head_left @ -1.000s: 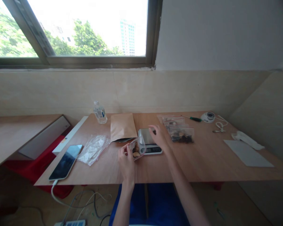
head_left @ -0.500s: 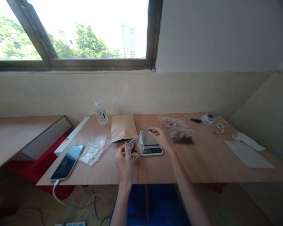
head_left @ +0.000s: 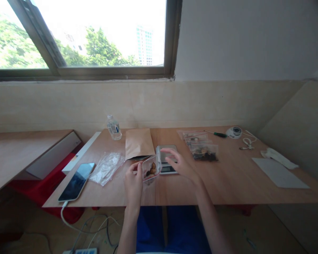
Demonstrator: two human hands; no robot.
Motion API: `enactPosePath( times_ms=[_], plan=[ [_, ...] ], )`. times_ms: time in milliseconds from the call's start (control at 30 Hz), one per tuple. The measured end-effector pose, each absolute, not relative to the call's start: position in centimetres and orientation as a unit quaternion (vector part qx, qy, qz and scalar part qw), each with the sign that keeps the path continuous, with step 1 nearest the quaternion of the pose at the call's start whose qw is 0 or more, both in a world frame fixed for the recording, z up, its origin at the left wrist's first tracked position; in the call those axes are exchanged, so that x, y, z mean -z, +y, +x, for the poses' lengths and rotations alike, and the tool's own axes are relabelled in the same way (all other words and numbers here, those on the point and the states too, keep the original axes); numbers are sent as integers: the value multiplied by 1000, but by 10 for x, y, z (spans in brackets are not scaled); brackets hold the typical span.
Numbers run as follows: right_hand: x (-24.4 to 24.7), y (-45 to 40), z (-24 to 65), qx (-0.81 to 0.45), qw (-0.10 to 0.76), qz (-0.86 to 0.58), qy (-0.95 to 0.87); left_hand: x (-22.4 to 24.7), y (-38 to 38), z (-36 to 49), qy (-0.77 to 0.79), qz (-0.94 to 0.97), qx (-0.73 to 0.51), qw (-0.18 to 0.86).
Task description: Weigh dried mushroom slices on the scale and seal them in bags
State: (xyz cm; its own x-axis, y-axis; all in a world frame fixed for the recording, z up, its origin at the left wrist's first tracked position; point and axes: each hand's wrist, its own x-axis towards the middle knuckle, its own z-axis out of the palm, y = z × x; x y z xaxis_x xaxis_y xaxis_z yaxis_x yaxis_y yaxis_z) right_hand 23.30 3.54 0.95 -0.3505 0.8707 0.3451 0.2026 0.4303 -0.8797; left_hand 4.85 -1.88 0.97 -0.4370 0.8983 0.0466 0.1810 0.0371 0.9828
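My left hand is closed on the left edge of a small clear zip bag, which is tilted above the table with brown and dark dried pieces inside. To the right of the bag's opening is my right hand, its thumb and fingers apart and nothing visible between them. Under and behind that hand lies a digital kitchen scale with a metal top, partly covered by the hand. A brown paper pouch lies just behind the zip bag, its dark mouth facing me.
Filled zip bags lie to the right of the scale. Flat clear bags, a charging phone and a water bottle are on the left. Further right are a screwdriver, a dome camera and white paper.
My right hand has come down and left toward the bag's opening, and its fingers have spread. The dark piece it pinched is no longer visible in it. My left hand shifted slightly left.
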Motion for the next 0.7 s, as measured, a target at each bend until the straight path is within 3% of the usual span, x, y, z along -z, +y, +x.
enactPosePath(
  times_ms=[167,333,433,600,700],
  plan=[
    [17,27,230,-538,403,-310,-672,-31,-24,37,585,396,-539,459],
    [14,14,226,-603,413,-294,-616,-37,-24,25,517,372,-491,594],
    [14,7,225,-574,454,-338,-591,-34,-23,25,501,375,-494,603],
    [20,4,227,-433,662,-419,-446,-22,-22,33,451,419,-540,574],
    [16,1,232,-354,699,-457,-421,-16,-21,43,434,464,-546,546]
  ],
)
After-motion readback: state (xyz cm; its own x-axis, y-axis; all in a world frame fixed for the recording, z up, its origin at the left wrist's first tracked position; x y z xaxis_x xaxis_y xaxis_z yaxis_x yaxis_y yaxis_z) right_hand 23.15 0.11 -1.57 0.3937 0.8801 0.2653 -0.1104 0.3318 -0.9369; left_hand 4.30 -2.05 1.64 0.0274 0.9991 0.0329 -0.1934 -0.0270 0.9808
